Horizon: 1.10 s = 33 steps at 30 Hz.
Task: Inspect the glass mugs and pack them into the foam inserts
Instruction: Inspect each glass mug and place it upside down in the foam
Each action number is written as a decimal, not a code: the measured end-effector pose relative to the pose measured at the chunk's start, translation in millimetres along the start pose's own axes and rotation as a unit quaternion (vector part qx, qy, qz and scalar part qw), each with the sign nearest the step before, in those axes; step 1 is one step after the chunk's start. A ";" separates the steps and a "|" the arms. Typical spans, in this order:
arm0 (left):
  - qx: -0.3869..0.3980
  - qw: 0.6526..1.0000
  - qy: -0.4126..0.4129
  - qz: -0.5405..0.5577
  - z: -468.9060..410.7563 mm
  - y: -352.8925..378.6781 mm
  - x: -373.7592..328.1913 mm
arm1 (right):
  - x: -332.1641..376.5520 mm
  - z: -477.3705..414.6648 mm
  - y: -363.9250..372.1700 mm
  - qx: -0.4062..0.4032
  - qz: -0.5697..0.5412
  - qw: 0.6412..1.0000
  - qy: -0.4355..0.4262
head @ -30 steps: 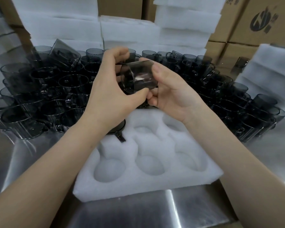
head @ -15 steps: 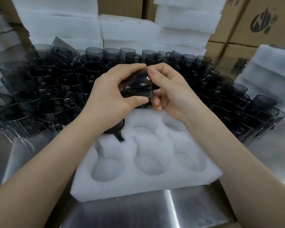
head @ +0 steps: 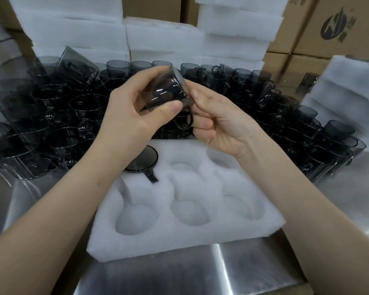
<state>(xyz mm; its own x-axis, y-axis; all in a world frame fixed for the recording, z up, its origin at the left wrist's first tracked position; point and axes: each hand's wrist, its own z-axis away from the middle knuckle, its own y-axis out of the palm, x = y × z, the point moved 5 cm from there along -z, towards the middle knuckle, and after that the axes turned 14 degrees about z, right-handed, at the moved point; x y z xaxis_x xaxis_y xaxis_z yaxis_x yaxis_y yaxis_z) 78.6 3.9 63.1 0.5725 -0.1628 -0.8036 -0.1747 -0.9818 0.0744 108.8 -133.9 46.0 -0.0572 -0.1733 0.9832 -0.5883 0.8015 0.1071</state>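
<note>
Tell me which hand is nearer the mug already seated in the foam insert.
Left. The left hand hovers just above the packed mug, its wrist overlapping it in view; the right hand is farther to the right. Both grip the held mug.

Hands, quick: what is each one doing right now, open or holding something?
Left hand: holding the dark glass mug round its body.
Right hand: holding the same mug, at its handle side.

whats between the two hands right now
In the head view, a dark glass mug sits between them: the left hand grips its body, the right hand holds its handle side.
</note>
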 end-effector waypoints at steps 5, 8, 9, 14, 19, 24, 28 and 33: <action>0.025 0.999 -0.022 -0.015 0.6 5.6 5.0 | -5.3 2.0 -4.9 -0.052 0.071 0.996 0.015; 0.034 0.999 -0.024 -0.030 1.8 6.5 7.1 | -5.2 -0.2 -7.2 -0.084 0.094 0.992 0.012; 0.038 0.998 -0.022 -0.039 2.2 6.6 7.2 | -4.8 -1.1 -8.4 -0.098 0.100 0.990 0.008; 0.047 0.997 -0.011 -0.059 3.4 7.4 6.2 | -2.0 -3.9 -13.3 -0.169 0.120 0.978 -0.023; 0.000 1.000 -0.007 0.000 2.6 4.4 1.8 | -0.5 -3.4 -7.9 -0.117 0.083 0.989 -0.032; -0.078 0.995 0.017 0.056 1.9 -7.0 -1.2 | -2.1 -2.3 0.0 -0.071 0.096 0.993 0.007; -0.044 0.999 0.026 0.006 2.0 -4.3 0.8 | -2.3 -2.2 1.1 -0.068 0.090 0.993 0.036; -0.015 0.996 0.034 -0.078 1.3 -1.1 1.5 | -3.7 -3.2 4.6 -0.101 0.145 0.984 0.036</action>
<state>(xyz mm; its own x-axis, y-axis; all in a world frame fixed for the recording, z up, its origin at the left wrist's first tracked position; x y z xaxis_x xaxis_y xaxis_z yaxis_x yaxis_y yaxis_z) 78.5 4.9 61.0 0.6436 -0.0133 -0.7652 -0.0566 -0.9979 -0.0303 108.9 -127.8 43.3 -0.1381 0.1139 0.9839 -0.3831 0.9099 -0.1591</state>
